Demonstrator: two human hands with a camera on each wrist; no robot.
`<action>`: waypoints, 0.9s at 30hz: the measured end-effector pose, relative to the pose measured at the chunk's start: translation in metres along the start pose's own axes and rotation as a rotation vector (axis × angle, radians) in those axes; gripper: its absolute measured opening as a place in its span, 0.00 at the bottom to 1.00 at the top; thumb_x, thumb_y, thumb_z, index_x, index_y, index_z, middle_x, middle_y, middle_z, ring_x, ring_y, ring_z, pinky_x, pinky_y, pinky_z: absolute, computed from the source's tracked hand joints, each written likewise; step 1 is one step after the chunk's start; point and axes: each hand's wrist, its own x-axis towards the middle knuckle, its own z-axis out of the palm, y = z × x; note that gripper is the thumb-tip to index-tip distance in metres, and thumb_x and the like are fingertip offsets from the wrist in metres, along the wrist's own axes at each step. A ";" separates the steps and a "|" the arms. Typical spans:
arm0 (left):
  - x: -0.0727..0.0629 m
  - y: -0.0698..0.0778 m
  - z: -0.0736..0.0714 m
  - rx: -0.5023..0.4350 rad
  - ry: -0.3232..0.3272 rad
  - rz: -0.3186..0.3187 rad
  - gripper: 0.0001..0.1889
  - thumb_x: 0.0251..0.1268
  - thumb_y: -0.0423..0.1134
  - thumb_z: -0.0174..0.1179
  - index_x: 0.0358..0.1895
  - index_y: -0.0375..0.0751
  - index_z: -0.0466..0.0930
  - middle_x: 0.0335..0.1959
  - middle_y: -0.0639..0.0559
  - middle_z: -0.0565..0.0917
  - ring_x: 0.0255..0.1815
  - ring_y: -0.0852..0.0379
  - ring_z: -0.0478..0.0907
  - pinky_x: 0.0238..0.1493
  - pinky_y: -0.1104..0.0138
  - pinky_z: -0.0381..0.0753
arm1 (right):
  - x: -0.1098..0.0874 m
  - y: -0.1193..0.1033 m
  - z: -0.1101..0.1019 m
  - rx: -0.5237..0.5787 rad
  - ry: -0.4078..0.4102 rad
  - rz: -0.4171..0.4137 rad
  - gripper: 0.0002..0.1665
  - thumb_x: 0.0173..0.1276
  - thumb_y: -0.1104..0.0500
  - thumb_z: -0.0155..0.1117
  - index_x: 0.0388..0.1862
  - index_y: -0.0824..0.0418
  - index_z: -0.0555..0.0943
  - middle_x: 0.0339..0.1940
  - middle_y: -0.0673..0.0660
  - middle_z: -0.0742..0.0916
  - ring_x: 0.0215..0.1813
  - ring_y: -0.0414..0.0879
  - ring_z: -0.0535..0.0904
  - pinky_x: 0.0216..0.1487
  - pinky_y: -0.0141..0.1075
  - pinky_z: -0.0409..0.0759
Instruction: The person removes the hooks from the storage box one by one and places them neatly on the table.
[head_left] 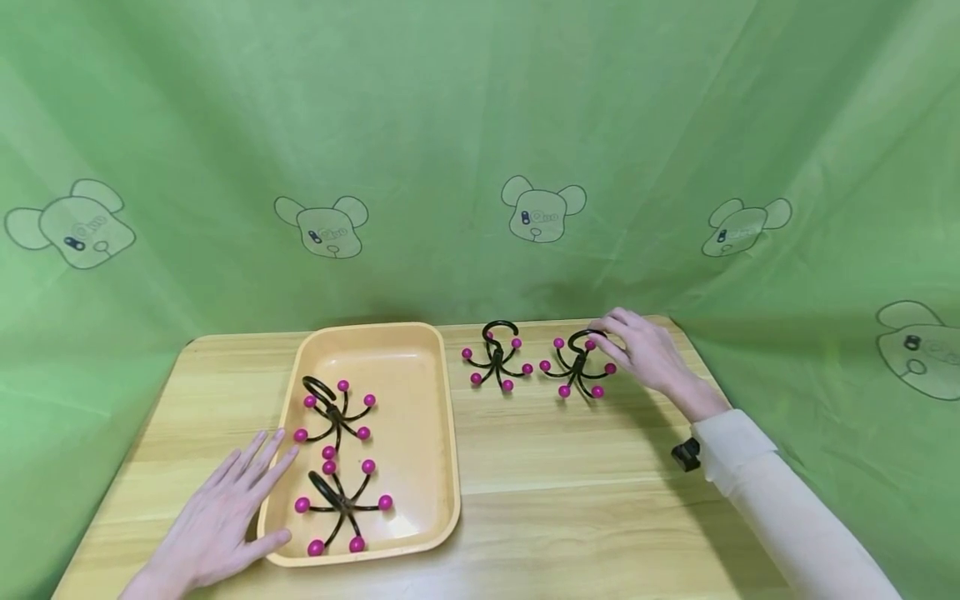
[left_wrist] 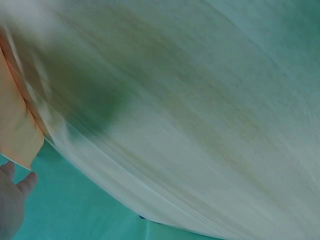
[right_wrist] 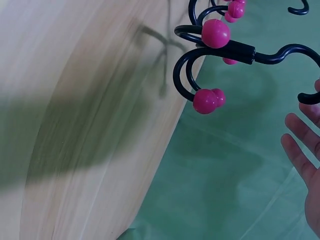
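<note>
From the head, we look forward and down across the desk to the curtain behind, far enough back to fit the whole tray, left hand and right hand. At the left wrist we sit very near the desk, which fills most of a slanted frame; with the head view we share part of the left hand, a sliver of tray and the curtain. At the right wrist we face the hook close up, rolled so it lies sideways; hook, right hand, desk and curtain show from the head too.
</note>
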 end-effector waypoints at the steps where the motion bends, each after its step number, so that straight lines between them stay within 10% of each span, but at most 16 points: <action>1: 0.000 0.000 0.000 -0.001 -0.001 0.001 0.53 0.62 0.76 0.56 0.81 0.40 0.65 0.83 0.36 0.64 0.92 0.56 0.34 0.88 0.70 0.25 | 0.000 0.001 0.001 0.000 -0.007 0.007 0.13 0.68 0.61 0.72 0.51 0.59 0.87 0.43 0.57 0.88 0.34 0.48 0.81 0.28 0.37 0.77; 27: 0.000 0.000 0.000 0.013 -0.001 0.004 0.54 0.62 0.76 0.55 0.81 0.41 0.64 0.83 0.35 0.64 0.92 0.54 0.35 0.89 0.69 0.25 | 0.011 0.020 0.023 0.032 -0.128 0.134 0.13 0.76 0.55 0.67 0.55 0.55 0.86 0.48 0.57 0.88 0.40 0.53 0.84 0.29 0.37 0.78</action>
